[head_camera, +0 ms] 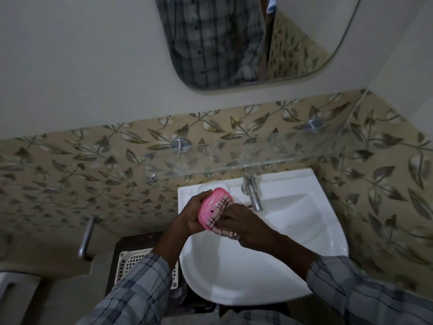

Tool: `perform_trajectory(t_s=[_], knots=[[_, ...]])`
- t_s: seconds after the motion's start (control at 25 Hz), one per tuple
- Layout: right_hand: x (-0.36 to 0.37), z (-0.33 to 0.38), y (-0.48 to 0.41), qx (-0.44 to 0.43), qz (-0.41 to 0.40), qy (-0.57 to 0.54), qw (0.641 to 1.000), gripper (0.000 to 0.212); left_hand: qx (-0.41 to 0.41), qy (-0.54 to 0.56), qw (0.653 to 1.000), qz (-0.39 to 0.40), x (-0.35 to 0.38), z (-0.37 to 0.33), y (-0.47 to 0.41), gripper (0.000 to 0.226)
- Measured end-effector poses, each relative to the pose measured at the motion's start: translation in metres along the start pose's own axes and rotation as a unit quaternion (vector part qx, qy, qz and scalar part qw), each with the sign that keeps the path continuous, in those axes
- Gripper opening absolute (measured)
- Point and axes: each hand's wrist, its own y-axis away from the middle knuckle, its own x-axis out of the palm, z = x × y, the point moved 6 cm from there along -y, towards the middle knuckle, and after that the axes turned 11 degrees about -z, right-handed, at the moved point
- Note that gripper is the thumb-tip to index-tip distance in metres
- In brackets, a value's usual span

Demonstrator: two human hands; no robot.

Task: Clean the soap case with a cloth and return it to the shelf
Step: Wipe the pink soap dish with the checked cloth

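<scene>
Checked sleeves nearest, left hand (191,216) gripping pink soap case (210,208), right hand (243,227) pressing cloth (221,227) against it, over sink (304,231)

A white sink (293,254) with a steel tap (253,194) (spout forward) sits below a wall mirror (293,43).

Pink soap case (212,208), with a pale pink cloth (222,227) crossed by dark checks at its 4 o'clock. White sink (293,254); silver tap (253,195) at 12 o'clock. Beige wall tiles (93,172) patterned with grey-brown leaves and vines. Grey plaid sleeves (363,289), dark-lined. White lattice basket (131,261) at 8 o'clock.
</scene>
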Motion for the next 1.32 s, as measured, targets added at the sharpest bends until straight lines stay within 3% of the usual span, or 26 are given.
perform_trajectory(t_s=[0.16,0.32,0.44,0.6,0.72,0.88,1.0,1.04,1.16,1.28,1.32], knots=[[-0.021,-0.020,0.004,0.066,-0.066,0.027,0.995,0.025,0.010,-0.007,1.000,-0.006,0.012,-0.003,-0.002,0.048],[-0.010,-0.008,0.020,-0.009,0.012,0.045,0.999,0.044,0.014,0.012,1.000,-0.009,0.029,0.007,0.003,0.053],[-0.038,-0.036,0.012,0.125,-0.077,0.004,0.989,0.031,0.032,0.031,0.999,-0.024,0.042,0.008,0.009,0.052],[-0.026,-0.004,0.011,0.034,-0.032,0.012,0.999,0.050,0.035,0.048,0.997,-0.046,0.050,0.009,0.015,0.057],[-0.042,-0.020,0.005,0.123,-0.105,0.024,0.987,0.050,0.045,0.040,0.996,-0.059,0.051,0.009,0.018,0.058],[-0.031,0.005,0.014,-0.019,-0.036,0.040,0.998,0.061,0.027,0.044,0.998,-0.042,0.051,0.011,0.021,0.059],[-0.048,-0.018,0.012,0.091,-0.100,0.029,0.990,0.055,0.042,0.046,0.998,-0.032,0.054,0.007,0.022,0.054],[-0.046,-0.015,0.014,0.086,-0.086,0.020,0.992,0.054,0.040,0.055,0.997,-0.025,0.056,0.007,0.023,0.053],[-0.042,-0.002,0.018,-0.049,-0.027,0.020,0.998,0.049,0.029,0.051,0.998,0.008,0.059,0.011,0.029,0.055],[-0.070,-0.033,0.009,0.083,-0.101,0.026,0.991,0.038,0.032,0.023,0.999,0.003,0.055,0.011,0.029,0.057],[-0.071,-0.032,0.010,0.089,-0.096,0.032,0.991,0.041,0.032,0.027,0.999,-0.006,0.056,0.011,0.028,0.057]])
